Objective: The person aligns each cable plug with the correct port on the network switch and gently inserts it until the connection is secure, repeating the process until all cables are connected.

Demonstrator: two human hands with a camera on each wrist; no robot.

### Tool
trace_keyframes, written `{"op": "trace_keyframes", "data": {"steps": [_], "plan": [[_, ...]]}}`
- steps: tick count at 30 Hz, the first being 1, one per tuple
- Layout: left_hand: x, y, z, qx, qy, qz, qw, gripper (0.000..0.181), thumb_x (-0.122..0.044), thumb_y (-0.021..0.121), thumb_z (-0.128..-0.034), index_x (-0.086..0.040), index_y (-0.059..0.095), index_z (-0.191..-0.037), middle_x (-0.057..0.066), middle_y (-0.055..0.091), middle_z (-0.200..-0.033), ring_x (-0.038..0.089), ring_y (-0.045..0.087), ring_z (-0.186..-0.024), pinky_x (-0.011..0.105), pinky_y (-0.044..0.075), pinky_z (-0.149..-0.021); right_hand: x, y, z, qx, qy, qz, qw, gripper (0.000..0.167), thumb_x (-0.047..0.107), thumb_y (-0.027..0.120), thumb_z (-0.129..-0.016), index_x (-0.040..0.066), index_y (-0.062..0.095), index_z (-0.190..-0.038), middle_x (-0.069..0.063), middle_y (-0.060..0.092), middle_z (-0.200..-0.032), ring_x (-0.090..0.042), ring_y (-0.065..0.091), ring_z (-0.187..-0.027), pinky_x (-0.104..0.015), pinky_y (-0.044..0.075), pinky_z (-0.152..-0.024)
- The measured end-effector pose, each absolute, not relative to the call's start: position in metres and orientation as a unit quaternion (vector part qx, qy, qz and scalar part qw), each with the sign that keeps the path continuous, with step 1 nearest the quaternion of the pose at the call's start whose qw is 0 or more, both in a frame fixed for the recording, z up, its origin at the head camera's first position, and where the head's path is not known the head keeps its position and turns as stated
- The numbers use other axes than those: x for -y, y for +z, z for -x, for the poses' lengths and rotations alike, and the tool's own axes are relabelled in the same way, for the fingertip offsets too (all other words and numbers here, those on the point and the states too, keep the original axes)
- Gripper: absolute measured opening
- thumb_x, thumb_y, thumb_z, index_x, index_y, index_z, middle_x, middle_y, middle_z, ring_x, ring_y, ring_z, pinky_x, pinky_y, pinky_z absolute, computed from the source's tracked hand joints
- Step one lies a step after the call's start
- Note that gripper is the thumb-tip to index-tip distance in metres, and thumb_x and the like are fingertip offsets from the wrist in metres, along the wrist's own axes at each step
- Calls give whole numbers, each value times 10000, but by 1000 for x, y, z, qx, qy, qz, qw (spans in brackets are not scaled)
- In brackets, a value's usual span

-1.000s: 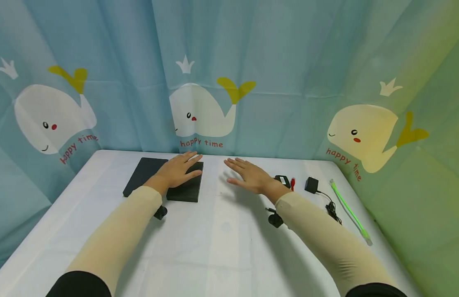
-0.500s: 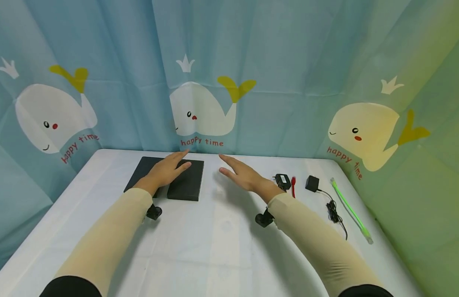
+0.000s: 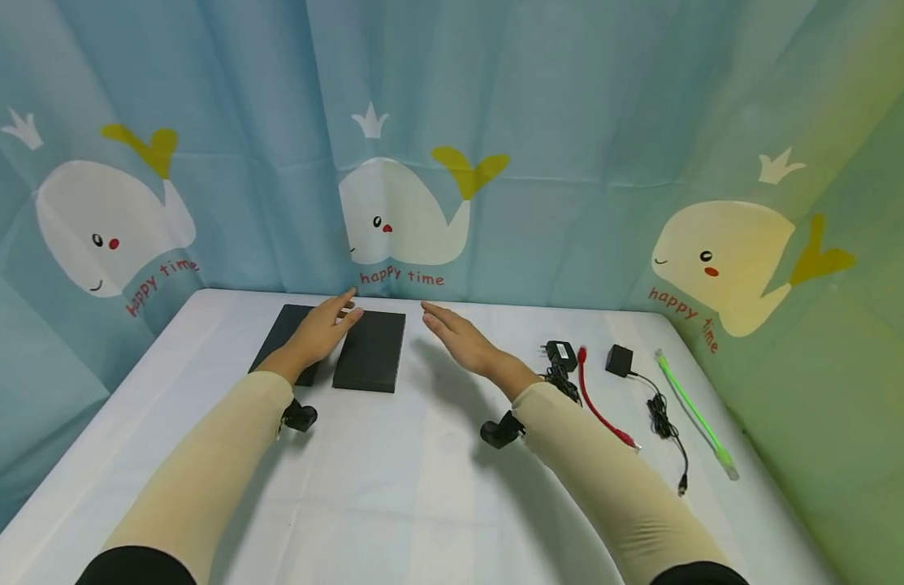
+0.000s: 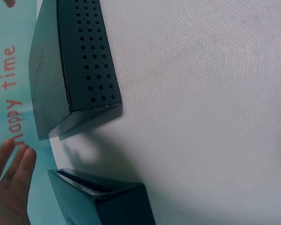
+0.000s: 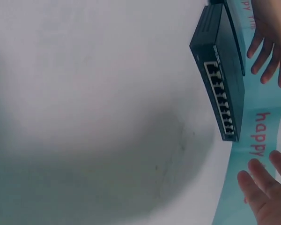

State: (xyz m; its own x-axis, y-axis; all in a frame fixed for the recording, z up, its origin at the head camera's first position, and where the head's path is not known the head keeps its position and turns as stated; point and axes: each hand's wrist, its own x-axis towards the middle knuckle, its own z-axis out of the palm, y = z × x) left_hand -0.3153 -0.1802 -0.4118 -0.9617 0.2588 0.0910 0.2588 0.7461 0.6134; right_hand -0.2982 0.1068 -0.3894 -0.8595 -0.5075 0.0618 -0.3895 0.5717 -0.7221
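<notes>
Left hand (image 3: 316, 333): raised over the left black box (image 3: 279, 329), covering part of its top in the head view; whether it touches the box, cannot tell. Grip relaxed, fingers extended and a little spread, holding nothing. Right hand (image 3: 462, 341): over the desk (image 3: 371, 487), to the right of the right black box (image 3: 369, 353) and apart from it. Grip likewise loose, fingers straight, nothing in it.

Both boxes lie flat near the far edge of the desk, side by side with a narrow gap. Left wrist view: columns of small square holes along the near side of the right black box, faint marks on its top, too indistinct to read. Right wrist view: row of ports along its right-hand side, small light lettering at one corner, not legible.

Right part of desk, left to right: black adapter (image 3: 561, 355) with prongs, a white label (print too small to read) and a bundled cord, partly behind the right forearm; red cable (image 3: 599, 412), gently curved; second adapter (image 3: 619, 359), its thin cord coiled midway; green cable (image 3: 693, 410), nearly straight, clear connectors at both ends.

Small black camera on each wrist; pale sleeves ending in dark fabric. Backdrop: blue-green curtain (image 3: 554, 162) printed with crowned white whales. Legible writing: "happy time" in red, three times in the head view; the same words readable in the left wrist view.
</notes>
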Motion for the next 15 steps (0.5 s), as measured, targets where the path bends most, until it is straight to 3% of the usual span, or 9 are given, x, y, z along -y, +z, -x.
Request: {"op": "trace_keyframes", "data": {"steps": [6,15], "plan": [[181,-415,315,925,-361,115,15,617,-440,358,-1069,-92,257,-1568,198,496,-1429,365,559,-1206,541,463,-1012,-96,-396,297,-854,-459,221,104,590,446,285,-1079,108,282,-1563,-112,376,-1560,-301,476,-1344,-464,447,-1081],[181,-417,313,915,-399,62,9,558,-376,399,-1072,-56,349,-1528,204,553,-1368,344,634,-1128,459,558,-894,-82,-409,293,-815,-531,201,115,534,355,316,-1093,59,320,-1537,-203,420,-1509,-351,526,-1279,-482,487,-1019]]}}
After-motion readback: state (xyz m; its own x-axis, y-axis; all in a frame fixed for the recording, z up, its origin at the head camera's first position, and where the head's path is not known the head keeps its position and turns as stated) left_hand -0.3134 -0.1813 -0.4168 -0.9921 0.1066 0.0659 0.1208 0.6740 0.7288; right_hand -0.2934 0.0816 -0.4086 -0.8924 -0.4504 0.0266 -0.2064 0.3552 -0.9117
